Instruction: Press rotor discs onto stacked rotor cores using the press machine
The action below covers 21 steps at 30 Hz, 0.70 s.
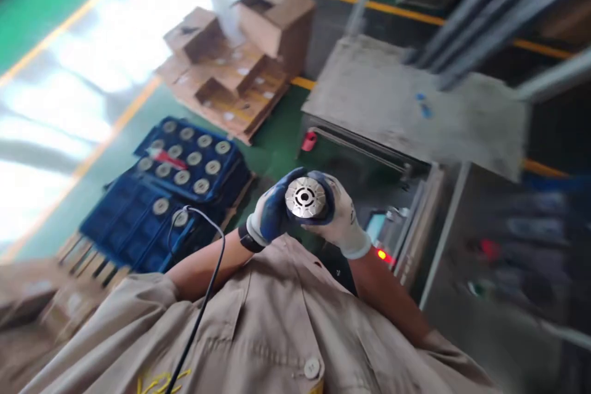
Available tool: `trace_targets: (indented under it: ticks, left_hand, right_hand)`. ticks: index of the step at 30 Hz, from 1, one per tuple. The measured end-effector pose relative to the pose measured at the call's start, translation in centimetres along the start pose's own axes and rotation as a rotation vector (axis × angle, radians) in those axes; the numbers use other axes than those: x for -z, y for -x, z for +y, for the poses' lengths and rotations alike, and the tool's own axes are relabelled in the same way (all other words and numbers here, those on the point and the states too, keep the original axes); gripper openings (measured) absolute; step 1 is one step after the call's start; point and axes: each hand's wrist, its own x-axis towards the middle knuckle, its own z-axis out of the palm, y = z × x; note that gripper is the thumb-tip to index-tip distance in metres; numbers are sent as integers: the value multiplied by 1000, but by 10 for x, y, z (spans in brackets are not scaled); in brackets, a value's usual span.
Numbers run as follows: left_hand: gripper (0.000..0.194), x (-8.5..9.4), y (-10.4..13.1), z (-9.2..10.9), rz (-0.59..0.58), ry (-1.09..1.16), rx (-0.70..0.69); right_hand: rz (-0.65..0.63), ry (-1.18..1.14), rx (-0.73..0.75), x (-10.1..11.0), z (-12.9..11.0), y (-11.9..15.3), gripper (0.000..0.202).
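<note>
Both hands wear white gloves with blue palms and meet in front of my chest. Between them is a round silver motor rotor core [305,197], its flat face turned up, showing a centre hole with curved slots around it. My left hand [271,209] wraps the left side of the core, and a dark band circles that wrist. My right hand [340,215] closes round its right side. The fingers hide the core's sides and underside.
To the left, blue crates [124,215] hold several round pieces [201,186] on a wooden pallet. Cardboard boxes [277,18] stand behind them. A grey worktable [369,92] is ahead right, with a red light [382,254] below. A cable [217,258] crosses my left forearm.
</note>
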Motion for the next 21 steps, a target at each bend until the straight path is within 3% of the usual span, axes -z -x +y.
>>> trace_targets:
  ticks: [3,7,10,13,16,18,21]
  left_hand:
    - [65,46,49,10,210,11,-55]
    - [66,108,114,21,461,-125,-212]
    - [85,155,151,16,465,-357,-295]
    - [84,214,176,-1,483,-682,-36]
    - [66,294,202,-16,656,-868,338]
    - [67,352,221,-22,781,-914,492]
    - [77,430,238,-24,882,-996,683]
  right_hand:
    - [-169,-232,31,-61,-16,-10,76]
    - [-308,-130,125,-129,-60,-8,75]
    - [-407,18,234,-185,-80,-3,77]
    - [-665,-12,182,-255,-74,10,80]
    - [-859,-29,-182,-312,-44,44,77]
    - [-882,129,-481,-322,-22,77,71]
    - [-907,338,-715,-290,-10,130,55]
